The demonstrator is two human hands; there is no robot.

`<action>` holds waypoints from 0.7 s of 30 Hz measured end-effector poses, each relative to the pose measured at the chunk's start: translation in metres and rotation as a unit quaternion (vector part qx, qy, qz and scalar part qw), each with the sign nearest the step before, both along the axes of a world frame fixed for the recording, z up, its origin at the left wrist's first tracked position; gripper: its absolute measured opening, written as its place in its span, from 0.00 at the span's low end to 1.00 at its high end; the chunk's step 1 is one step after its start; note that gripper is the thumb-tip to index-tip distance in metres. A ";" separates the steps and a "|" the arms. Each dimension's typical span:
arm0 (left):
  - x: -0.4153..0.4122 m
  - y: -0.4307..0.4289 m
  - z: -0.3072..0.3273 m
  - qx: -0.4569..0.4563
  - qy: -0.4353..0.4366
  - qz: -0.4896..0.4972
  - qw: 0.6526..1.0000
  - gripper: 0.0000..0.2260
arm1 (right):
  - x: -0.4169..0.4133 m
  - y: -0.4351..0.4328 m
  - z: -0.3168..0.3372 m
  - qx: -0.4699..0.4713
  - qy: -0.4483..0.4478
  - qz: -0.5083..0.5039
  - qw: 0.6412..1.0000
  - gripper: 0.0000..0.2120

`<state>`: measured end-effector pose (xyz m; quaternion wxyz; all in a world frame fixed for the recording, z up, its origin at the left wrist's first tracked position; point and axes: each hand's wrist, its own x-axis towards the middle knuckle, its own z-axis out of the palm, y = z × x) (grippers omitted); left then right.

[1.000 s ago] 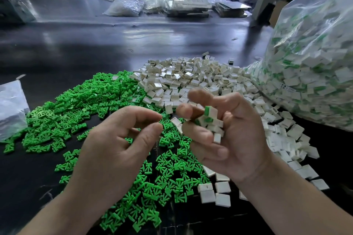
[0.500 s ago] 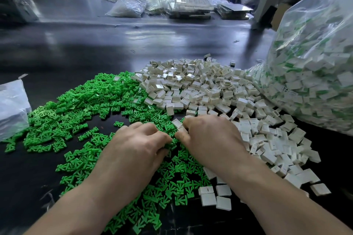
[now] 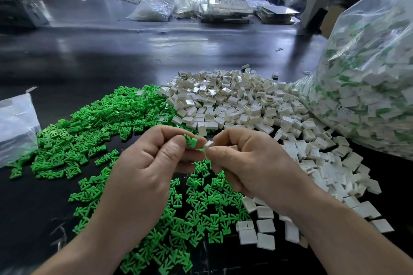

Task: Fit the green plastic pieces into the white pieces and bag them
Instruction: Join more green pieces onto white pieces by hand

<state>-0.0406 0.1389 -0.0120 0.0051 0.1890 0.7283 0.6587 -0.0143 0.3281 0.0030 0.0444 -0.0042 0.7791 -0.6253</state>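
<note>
Left hand: raised over the green heap, thumb and forefinger pinching 1 green piece; the other fingers are curled in below it.
Right hand: level with the left and close beside it, fingertips pinching 1 white piece; the remaining fingers are folded toward the palm, and from here I cannot tell whether the palm hides more.
Held pair: the green piece sits just left of the white one, nearly tip to tip between the 2 hands, and the green is not seated inside the white.
Green pile: loose pieces spread over the left and middle of the table, running under both wrists toward the near edge.
White pile: heaped behind the hands and trailing down the right side; its left border meets the green spread.
Large bag: clear plastic, bulging, at the right; packed with white pieces with green showing through, its base against the white heap.
Small bag: clear, at the left edge, just beside the green pieces.
Far end: another clear bag and flat trays, well apart from the work.
</note>
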 end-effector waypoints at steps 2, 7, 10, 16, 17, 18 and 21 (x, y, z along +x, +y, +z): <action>0.002 0.001 0.000 0.041 -0.013 -0.014 0.999 0.10 | -0.001 -0.001 -0.002 -0.053 -0.012 0.006 0.999 0.04; 0.003 0.001 -0.004 0.049 -0.009 -0.017 0.999 0.10 | -0.001 -0.001 -0.005 -0.056 0.018 0.019 0.998 0.03; 0.003 0.002 -0.004 0.075 -0.021 -0.013 0.997 0.09 | 0.000 -0.002 -0.004 -0.054 0.017 0.016 0.998 0.01; 0.000 0.002 -0.005 0.138 -0.085 -0.024 0.987 0.09 | -0.001 -0.003 -0.001 -0.174 -0.062 0.003 0.983 0.03; 0.000 0.002 -0.005 0.145 -0.093 -0.025 0.985 0.09 | -0.001 -0.004 -0.001 -0.183 -0.068 0.005 0.981 0.02; 0.000 0.002 -0.005 0.151 -0.100 -0.024 0.983 0.08 | -0.001 -0.004 0.000 -0.191 -0.075 0.006 0.979 0.02; -0.002 0.002 -0.006 0.158 -0.116 -0.008 0.981 0.07 | 0.000 -0.004 0.001 -0.237 -0.092 0.017 0.967 0.02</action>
